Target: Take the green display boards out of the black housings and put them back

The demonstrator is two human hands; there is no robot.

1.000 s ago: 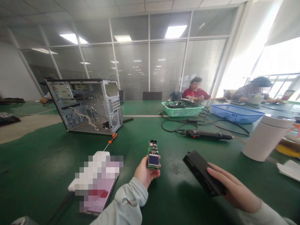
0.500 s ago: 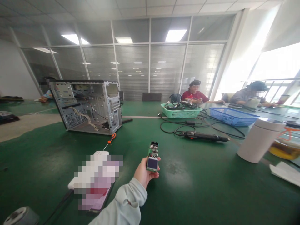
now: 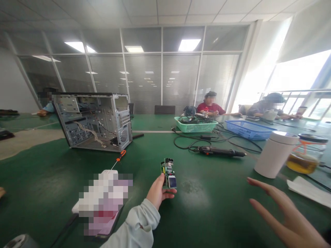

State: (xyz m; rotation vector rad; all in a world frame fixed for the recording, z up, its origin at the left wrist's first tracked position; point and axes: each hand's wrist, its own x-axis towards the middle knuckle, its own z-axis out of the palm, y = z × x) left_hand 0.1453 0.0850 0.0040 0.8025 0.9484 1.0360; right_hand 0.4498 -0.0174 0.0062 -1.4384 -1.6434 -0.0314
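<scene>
Head view: the left hand (image 3: 156, 193) pinches a small circuit board (image 3: 168, 173) by its lower end, above the green table (image 3: 212, 210), toward 6 o'clock of frame centre. The grip is best kept to the edges, with the thumb off the components. The board is narrow and green, with a blue display low down and dark connectors on top. At 4 o'clock, the right hand (image 3: 281, 213) is spread wide and empty.

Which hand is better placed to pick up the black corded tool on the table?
Probably the right hand: open, empty and nearer the black corded tool. The left hand is shut on the small circuit board.
</scene>
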